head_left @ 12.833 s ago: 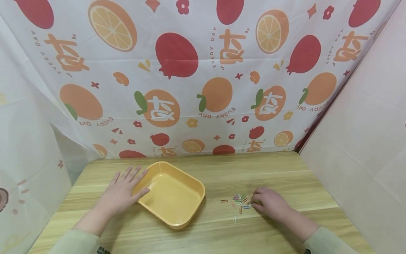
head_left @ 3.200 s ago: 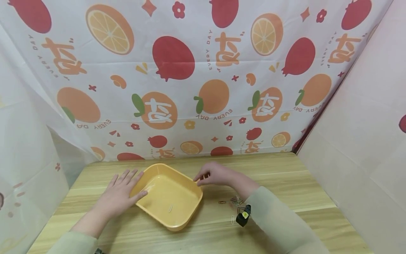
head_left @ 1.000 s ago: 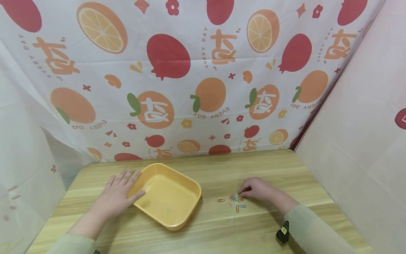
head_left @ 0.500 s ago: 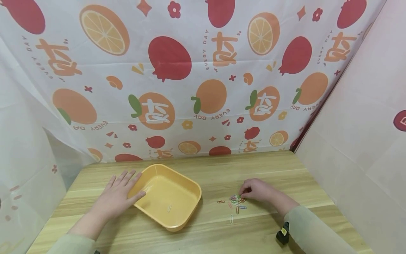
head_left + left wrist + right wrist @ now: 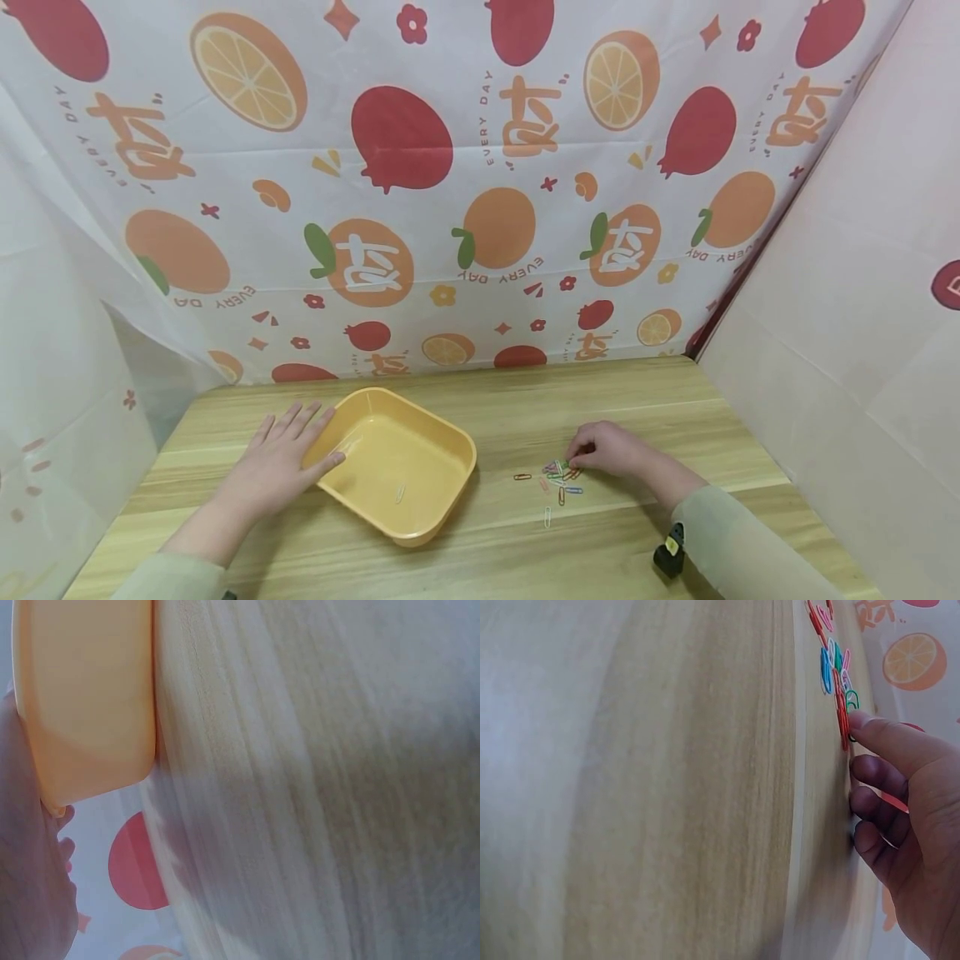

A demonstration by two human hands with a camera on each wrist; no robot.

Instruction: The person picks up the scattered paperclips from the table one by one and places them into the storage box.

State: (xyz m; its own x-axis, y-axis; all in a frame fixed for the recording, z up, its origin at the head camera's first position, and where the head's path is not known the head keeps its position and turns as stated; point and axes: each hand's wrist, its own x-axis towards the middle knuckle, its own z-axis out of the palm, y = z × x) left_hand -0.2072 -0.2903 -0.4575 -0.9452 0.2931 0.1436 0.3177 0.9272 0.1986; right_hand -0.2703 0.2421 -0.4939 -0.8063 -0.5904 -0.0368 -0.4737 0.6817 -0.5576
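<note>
On the left edge of a yellow plastic tray (image 5: pixel 397 467) rests my left hand (image 5: pixel 281 454), its fingers spread over the rim. In the left wrist view, part of that hand lies along the tray's side wall (image 5: pixel 90 697). One pale paper clip (image 5: pixel 400 493) lies inside the tray. My right hand (image 5: pixel 611 450) is at the right side of a small heap of coloured paper clips (image 5: pixel 556 479). The right wrist view shows its thumb tip on a green paper clip (image 5: pixel 853 697), with the other fingers curled; the index fingertip is hidden behind the thumb.
A red paper clip (image 5: pixel 522 477) and a white paper clip (image 5: pixel 547 517) lie apart from the heap on the wooden table (image 5: pixel 495 558). A fruit-print curtain (image 5: pixel 480 167) hangs along the table's back edge, and a pale sheet (image 5: pixel 847 350) hangs at the right.
The tray held no paper clip at first; now one lies in it. My right hand went from the clips to the tray's right rim and back to the heap. The left hand has stayed put.
</note>
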